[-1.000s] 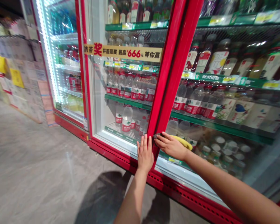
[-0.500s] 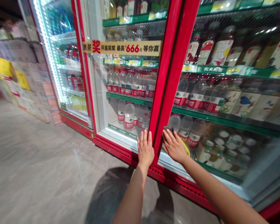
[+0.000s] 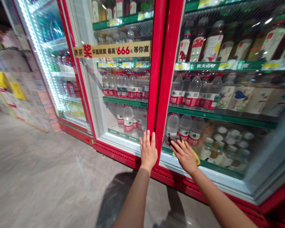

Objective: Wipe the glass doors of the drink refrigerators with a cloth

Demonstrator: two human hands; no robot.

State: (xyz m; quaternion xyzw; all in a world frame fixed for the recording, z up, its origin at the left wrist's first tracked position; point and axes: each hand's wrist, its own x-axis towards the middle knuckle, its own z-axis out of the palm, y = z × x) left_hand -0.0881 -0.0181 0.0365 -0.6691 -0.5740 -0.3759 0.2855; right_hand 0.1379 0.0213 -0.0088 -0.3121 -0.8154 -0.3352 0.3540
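Observation:
My left hand (image 3: pixel 148 152) lies flat with its fingers spread at the lower corner of the left glass door, touching the glass and its red frame (image 3: pixel 152 104); it holds nothing. Under my right hand (image 3: pixel 186 158) is a dark grey and yellow cloth (image 3: pixel 197 157), pressed against the glass of the right door (image 3: pixel 225 122). The fingers of that hand lie stretched over the cloth and cover much of it. Behind the glass near this hand stand water bottles with red and white labels (image 3: pixel 172 125).
Shelves of bottled drinks (image 3: pixel 212 41) fill the red fridge behind both doors. Further left stands another lit fridge (image 3: pixel 68 79), with stacked cartons (image 3: pixel 28 88) beyond it. A grey floor (image 3: pixel 49 171) lies in front, and a red vented base (image 3: pixel 118 155) runs below the doors.
My right hand has slid with the cloth rightward and slightly down, away from the door's left frame. My left hand stays at the same spot. The view has turned slightly right.

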